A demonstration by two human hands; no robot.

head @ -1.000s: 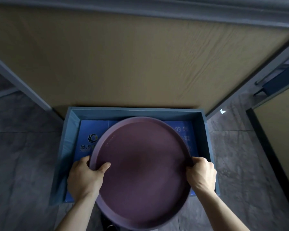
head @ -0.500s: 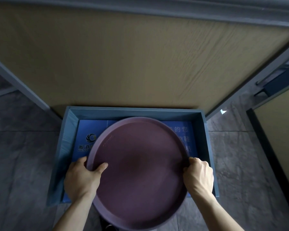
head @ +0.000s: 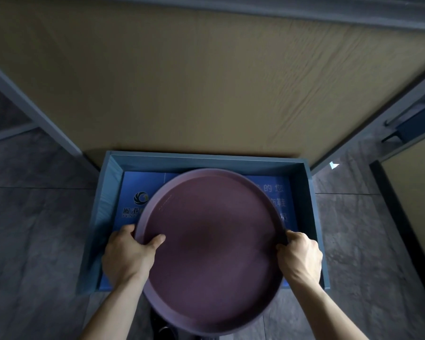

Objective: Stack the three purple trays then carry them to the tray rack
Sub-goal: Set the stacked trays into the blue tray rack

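Ahead I see one tan wood-grain panel above a grey stone-tiled floor. Below it sits one rectangular blue-grey tray rack with a glossy blue printed liner. Over the rack I hold the round, matte purple tray, raised rim all around; only one shows, any beneath hidden. My left hand and right hand each clamp its rim.

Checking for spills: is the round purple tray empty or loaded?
Empty: the round purple tray shows bare inner surface, rim to rim.
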